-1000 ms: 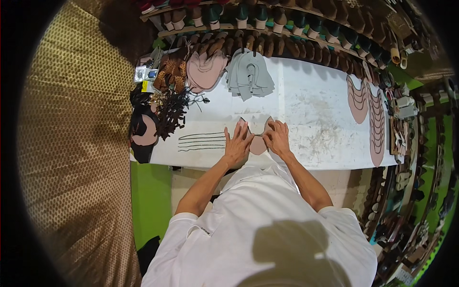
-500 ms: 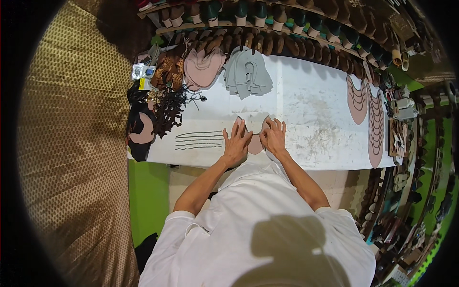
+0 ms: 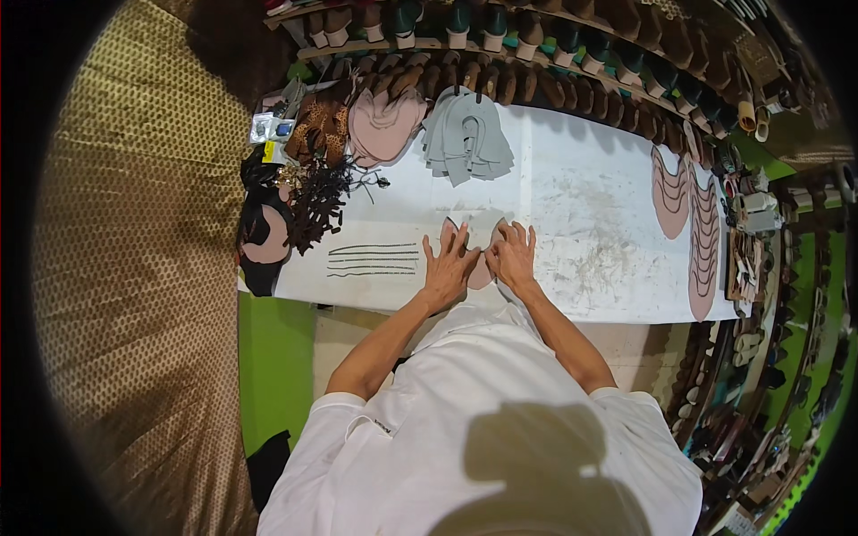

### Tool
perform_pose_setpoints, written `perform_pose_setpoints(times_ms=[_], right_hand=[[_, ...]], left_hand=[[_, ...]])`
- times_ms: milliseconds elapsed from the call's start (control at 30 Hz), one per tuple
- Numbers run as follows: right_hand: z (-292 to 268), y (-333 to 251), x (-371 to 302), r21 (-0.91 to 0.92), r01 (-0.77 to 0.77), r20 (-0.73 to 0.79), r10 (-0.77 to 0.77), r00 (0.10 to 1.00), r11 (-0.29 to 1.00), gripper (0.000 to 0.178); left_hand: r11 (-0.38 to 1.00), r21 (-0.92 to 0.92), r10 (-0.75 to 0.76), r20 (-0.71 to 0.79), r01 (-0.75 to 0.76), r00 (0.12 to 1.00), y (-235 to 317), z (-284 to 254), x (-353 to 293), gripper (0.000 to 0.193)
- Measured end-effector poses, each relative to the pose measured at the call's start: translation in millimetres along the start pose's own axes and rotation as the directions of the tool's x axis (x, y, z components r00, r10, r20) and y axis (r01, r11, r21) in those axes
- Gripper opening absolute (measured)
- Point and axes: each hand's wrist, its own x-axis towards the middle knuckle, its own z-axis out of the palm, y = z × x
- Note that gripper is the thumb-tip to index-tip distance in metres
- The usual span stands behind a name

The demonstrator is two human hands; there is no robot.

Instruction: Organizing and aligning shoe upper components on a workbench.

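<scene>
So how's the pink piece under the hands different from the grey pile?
The pink piece lies nearer the front; the grey pile lies farther back. The left hand and right hand touch the pink piece; neither touches the grey pile. Both lie on the white tabletop.

A smooth, matt, leather-like face is being shown by the pink piece [image 3: 481,274], a matt one by the grey pieces [image 3: 446,143]. The smooth sheet [image 3: 617,277] is being dulled by scuffs. A sheen is being given off by the cloth curtain [image 3: 143,268], a matt look by the cloth shirt [image 3: 420,447].
</scene>
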Motion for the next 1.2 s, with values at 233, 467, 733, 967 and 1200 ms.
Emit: perform_pose_setpoints(times_ms=[233,467,733,967,1200], right_hand=[[-5,9,0,0.038,0.04,0.038,-0.041,0.998,0.998,0.021],[-8,18,4,0.067,0.067,0.053,-0.071,0.996,0.996,0.015],[-7,21,17,0.052,0.07,0.055,-0.072,0.996,0.996,0.016],[-6,23,18,0.049,0.066,0.071,-0.07,0.995,0.997,0.017],[-6,24,19,-0.005,0.079,0.119,-0.077,0.99,0.997,0.017]], left_hand=[[1.0,-0.004,0.019,-0.044,-0.02,0.999,3,7,0,0.042],[1.0,-0.03,-0.006,-0.001,0.006,1.0,4,4,0,0.045],[0.998,-0.066,0.008,-0.021,-0.01,1.0,4,9,-4,0.048],[0.999,-0.034,0.044,0.068,-0.042,0.997,12,-13,6,0.049],[0.993,-0.12,-0.001,-0.069,-0.007,0.998,13,-5,6,0.052]])
